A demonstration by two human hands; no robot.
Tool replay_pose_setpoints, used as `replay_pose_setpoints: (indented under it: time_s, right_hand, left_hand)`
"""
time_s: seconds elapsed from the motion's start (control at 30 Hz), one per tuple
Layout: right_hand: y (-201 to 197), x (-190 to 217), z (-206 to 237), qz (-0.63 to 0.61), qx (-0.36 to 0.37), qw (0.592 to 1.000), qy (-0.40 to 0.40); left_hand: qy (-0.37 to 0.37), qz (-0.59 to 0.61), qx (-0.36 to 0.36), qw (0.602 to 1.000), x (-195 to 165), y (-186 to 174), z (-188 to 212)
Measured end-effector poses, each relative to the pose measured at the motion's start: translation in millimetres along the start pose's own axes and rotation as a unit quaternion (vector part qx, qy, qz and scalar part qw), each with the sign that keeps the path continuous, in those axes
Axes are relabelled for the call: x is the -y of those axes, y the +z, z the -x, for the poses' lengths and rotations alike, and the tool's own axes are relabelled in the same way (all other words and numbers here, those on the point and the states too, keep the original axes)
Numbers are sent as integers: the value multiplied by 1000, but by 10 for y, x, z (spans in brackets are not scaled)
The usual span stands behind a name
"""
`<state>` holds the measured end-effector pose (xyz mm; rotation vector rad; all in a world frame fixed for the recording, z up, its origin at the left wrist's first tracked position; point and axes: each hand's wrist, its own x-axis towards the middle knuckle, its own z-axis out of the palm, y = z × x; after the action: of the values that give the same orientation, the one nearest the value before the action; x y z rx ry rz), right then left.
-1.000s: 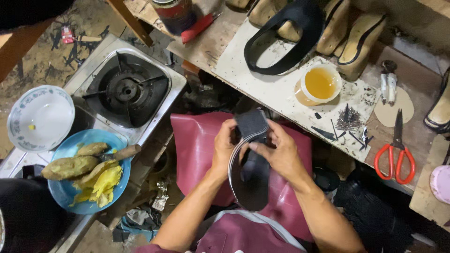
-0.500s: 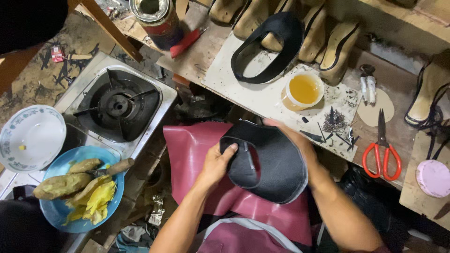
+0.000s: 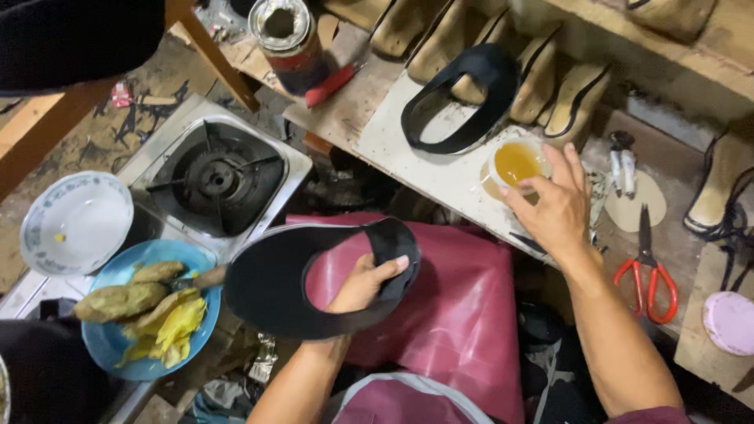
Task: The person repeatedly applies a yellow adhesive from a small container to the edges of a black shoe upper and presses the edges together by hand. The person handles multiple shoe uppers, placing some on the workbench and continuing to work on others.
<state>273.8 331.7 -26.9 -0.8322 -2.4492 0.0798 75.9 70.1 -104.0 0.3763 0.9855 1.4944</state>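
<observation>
The black shoe upper (image 3: 314, 283) sits over the maroon apron, gripped in your left hand (image 3: 365, 283); your right hand (image 3: 554, 204), fingers spread open, touches the far glue bowl (image 3: 517, 163).

Open labelled tin can (image 3: 289, 39), bench corner

Black shoe upper (image 3: 283, 283), amber glue bowl (image 3: 518, 163)

red scissors (image 3: 649, 274) on the bench, gas stove (image 3: 216, 179), blue plate (image 3: 110, 345) of food.
</observation>
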Motion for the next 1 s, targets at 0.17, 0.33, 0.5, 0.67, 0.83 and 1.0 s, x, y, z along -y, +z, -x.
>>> replay_pose_setpoints:
  time_s: [0.17, 0.33, 0.5, 0.67, 0.83, 1.0]
  right_hand:
    - [-154, 381, 185, -169, 57, 984, 17]
    - [-246, 939, 417, -274, 124, 949, -97]
    - [-172, 1057, 416, -219, 84, 956, -175]
    - [-145, 1001, 480, -292, 136, 938, -126]
    - [-196, 944, 531, -318, 132, 928, -141]
    - [-202, 975, 544, -276, 127, 941, -151]
  left_hand:
    - [-36, 81, 31, 996, 13, 85, -88]
    - [-49, 71, 35, 996, -22, 184, -87]
    - [-44, 10, 49, 998, -116, 289, 2]
    - [-31, 37, 67, 997, -257, 409, 99]
    - [-152, 87, 5, 985, -392, 525, 187]
    - [-127, 76, 23, 989, -432, 597, 185]
